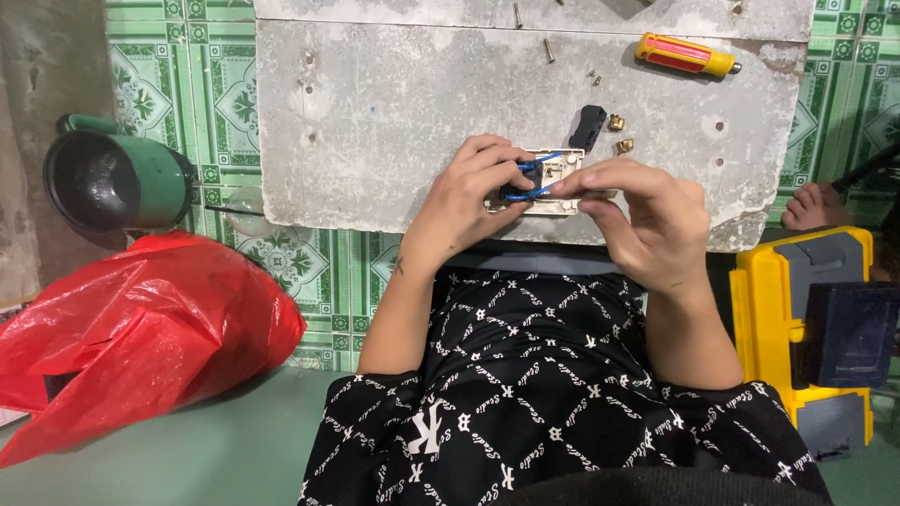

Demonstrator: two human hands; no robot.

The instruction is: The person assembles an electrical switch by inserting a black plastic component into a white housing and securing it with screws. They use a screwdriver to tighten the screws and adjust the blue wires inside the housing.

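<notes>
From the head camera, the left hand (473,192) and the right hand (647,211) both pinch a small cream plastic switch block (548,183) with short blue wires (534,178) looping out of its back. The left fingers curl tight around one end, and the right fingertips (574,186) press together on the other end, so both hands are closed on it. The block sits just above a flat grey worn board (375,131) that rests across the person's lap. Just past the grip lie a small black plastic part (589,126) and two little brass pieces (620,133), loose on the board. Farther off lies a yellow screwdriver with a red stripe (686,54). Well away to the left-hand side sit a crumpled red plastic bag (131,328) and a green metal cup (112,178). The loose parts suggest the block is opened up and not yet put back together.
</notes>
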